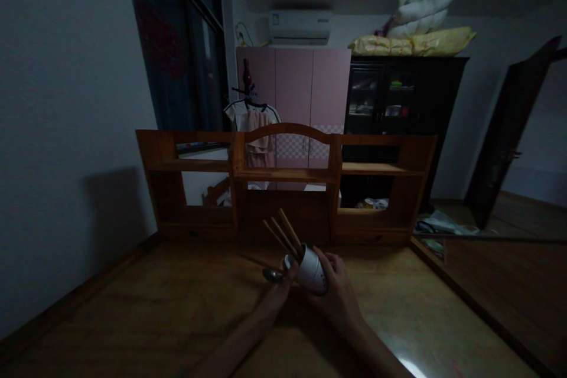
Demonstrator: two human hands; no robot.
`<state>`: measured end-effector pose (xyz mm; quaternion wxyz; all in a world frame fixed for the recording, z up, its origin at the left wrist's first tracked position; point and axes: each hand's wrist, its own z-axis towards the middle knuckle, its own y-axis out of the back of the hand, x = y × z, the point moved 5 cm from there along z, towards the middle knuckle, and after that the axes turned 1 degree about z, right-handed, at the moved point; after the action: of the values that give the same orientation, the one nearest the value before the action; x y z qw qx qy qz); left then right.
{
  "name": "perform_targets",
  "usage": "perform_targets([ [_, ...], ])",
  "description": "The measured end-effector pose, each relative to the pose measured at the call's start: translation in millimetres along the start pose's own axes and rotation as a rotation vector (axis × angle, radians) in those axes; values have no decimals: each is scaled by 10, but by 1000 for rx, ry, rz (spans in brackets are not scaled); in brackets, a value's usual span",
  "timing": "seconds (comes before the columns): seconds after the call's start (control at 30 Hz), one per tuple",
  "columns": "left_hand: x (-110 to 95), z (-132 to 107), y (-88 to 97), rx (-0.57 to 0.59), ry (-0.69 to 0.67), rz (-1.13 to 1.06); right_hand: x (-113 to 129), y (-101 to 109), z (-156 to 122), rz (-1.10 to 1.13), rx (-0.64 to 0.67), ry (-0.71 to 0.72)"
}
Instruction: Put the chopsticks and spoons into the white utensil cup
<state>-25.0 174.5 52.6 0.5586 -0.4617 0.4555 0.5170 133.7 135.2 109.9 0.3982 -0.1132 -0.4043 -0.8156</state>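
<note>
The wooden desk (pixel 155 307) spreads wide under both arms, and a low wooden shelf unit (pixel 283 174) stands along its far edge. Over the desk's middle, just in front of the shelf unit, the right hand (pixel 339 295) is wrapped around a white utensil holder (pixel 310 271), tilted with its mouth to the left. The holder looks like glazed ceramic: stiff, probably smooth and breakable, best gripped round the body. Wooden chopsticks (pixel 283 233) jut loosely from the mouth; being light, they could slide out. The left hand (pixel 277 298) reaches to the rim beside a metal spoon (pixel 272 275); whether it grips anything I cannot tell
</note>
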Motion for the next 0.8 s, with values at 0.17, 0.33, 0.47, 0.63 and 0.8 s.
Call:
perform_targets([
  [0.17, 16, 34, -122, 15, 221, -697, 18, -36, -7, -27, 32, 54],
  [0.33, -9, 96, -60, 59, 281, -864, 75, -86, -19, -7, 97, 111],
  [0.47, -81, 122, -35, 179, 254, -903, 95, -107, -17, -11, 128, 116],
  [0.63, -159, 70, -32, 222, 265, -878, 73, -102, -15, -21, 114, 110],
  [0.8, -179, 57, -13, 178, 242, -870, 33, -66, -2, -132, 77, 128],
])
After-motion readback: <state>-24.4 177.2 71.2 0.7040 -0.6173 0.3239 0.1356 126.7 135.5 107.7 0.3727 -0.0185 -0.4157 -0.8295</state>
